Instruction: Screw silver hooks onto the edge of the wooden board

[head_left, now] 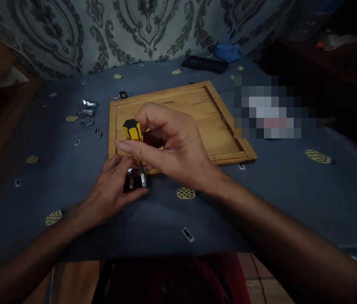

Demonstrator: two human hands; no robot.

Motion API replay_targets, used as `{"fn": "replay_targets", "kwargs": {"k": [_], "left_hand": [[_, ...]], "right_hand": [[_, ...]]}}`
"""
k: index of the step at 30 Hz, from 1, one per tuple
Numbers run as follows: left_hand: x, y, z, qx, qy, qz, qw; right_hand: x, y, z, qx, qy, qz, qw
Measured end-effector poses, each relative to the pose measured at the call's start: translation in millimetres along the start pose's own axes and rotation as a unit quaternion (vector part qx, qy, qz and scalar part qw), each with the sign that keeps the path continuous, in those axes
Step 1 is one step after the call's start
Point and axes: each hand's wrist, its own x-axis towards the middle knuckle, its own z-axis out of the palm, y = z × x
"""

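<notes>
My right hand (175,143) is closed round the yellow and black handle of a screwdriver (133,130), which stands nearly upright with its shaft pointing down. Below it, a shiny metal hinge (144,179) sits at the near left corner of a framed wooden panel (162,95). The fingers and thumb of my left hand (110,185) close around this hinge from the left. The screwdriver's tip is near the hinge, but I cannot tell whether it sits in a screw. My hands hide part of the panel's near edge.
More metal hinge parts (86,112) and several small screws (98,133) lie left of the panel on the blue patterned cloth (153,228). Behind are a black case (205,64) and a blue cloth (228,51). A blurred-out patch (270,112) covers something at right.
</notes>
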Motion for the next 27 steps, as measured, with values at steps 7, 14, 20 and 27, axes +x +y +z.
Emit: {"fn": "replay_targets", "kwargs": {"k": [7,14,20,27], "left_hand": [[-1.6,-2.5,0.8,0.005,0.006,0.017,1.000],[-3.8,-5.6,3.4,0.010,0.014,0.020,1.000],[-3.2,-5.6,3.3,0.021,0.022,0.039,0.999],[-1.4,-2.7,0.4,0.012,0.018,0.036,0.999]], "right_hand": [[1.0,-4.5,-4.9,0.020,-0.062,0.002,0.998],[-0.8,-4.5,-2.2,0.029,-0.046,-0.005,0.999],[-1.5,-6.6,-1.5,0.011,-0.031,0.016,0.999],[-1.4,-6.9,0.4,-0.031,0.022,-0.030,0.999]]}}
